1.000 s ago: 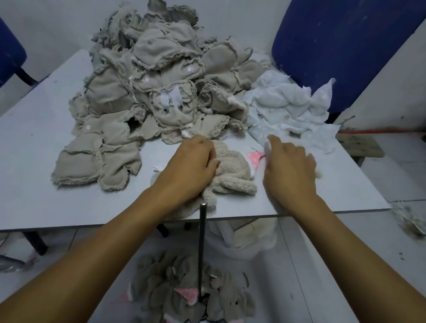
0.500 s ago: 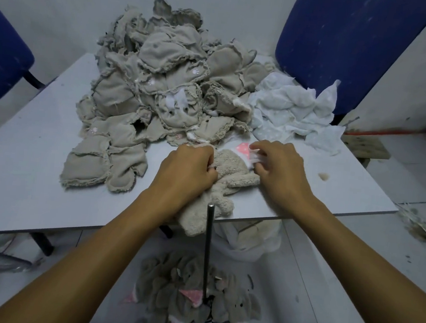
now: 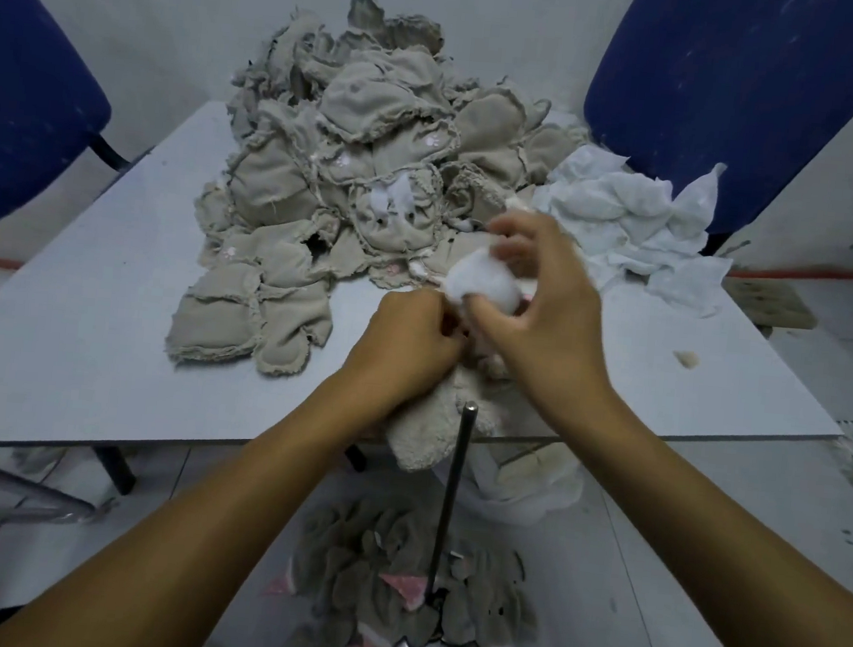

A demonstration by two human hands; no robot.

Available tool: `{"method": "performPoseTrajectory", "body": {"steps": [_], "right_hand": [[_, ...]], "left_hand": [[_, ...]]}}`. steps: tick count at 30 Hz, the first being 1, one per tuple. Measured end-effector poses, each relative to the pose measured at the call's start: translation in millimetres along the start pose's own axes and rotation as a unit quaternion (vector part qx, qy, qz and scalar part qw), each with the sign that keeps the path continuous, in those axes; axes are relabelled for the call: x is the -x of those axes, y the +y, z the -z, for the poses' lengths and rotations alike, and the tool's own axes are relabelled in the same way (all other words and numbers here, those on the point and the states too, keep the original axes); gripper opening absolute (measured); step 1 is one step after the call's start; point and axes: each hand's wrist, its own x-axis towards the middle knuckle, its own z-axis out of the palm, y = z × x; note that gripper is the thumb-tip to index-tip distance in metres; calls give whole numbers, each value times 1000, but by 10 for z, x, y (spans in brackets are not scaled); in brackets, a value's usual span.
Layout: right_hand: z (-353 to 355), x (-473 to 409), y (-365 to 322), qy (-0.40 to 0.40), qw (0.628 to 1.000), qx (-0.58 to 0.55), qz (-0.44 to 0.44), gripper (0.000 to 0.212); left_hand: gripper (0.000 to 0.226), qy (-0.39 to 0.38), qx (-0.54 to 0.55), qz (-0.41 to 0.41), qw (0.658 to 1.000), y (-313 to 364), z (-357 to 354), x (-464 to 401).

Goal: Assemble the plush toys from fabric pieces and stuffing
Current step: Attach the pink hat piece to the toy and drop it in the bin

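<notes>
Left hand (image 3: 407, 342) pinches the limp plush skin (image 3: 430, 432) at its opening while right hand (image 3: 534, 302) grips soft, squashable stuffing (image 3: 479, 284), probably light.

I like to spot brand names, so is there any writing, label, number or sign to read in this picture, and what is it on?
None: no word, label, brand or number can be read.
The beige fabric pieces carry small pale paw-print marks, which are pictures, not text.
The white fabric, the table, the blue chairs and the plush toy under the hands show no writing.
</notes>
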Motion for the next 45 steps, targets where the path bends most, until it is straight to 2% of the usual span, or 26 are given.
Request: {"method": "performPoseTrajectory", "body": {"steps": [3, 6, 9, 12, 18, 24, 28, 34, 39, 45], "right_hand": [[-96, 139, 145, -31, 997, -37, -67, 40], [-72, 225, 293, -45, 997, 3, -57, 32], [-58, 294, 330, -73, 996, 44, -19, 33], [-37, 306, 324, -100, 992, 69, -19, 33], [-70, 322, 311, -132, 987, 88, -9, 22], [-76, 307, 325, -47, 997, 58, -37, 15], [-131, 334, 355, -24, 996, 86, -30, 16], [-158, 395, 316, -55, 981, 181, 36, 24], [-85, 338, 355, -21, 996, 91, -7, 13], [-158, 370, 359, -1, 989, 150, -7, 8]], "left_hand": [[16, -33, 149, 85, 985, -84, 66, -41], [20, -51, 313, 161, 935, -109, 80, -43], [19, -30, 377, 180, 908, -93, 67, -38], [17, -7, 413, 181, 892, -73, 62, -14], [18, -17, 413, 139, 900, -46, 80, -5], [22, -47, 372, 82, 923, -56, 79, -2], [24, -52, 368, 86, 924, -102, 40, -17], [20, -44, 386, 91, 917, -113, 29, -20], [20, -56, 402, 88, 909, -80, 66, 9], [21, -45, 377, 73, 922, -44, 15, 30]]}}
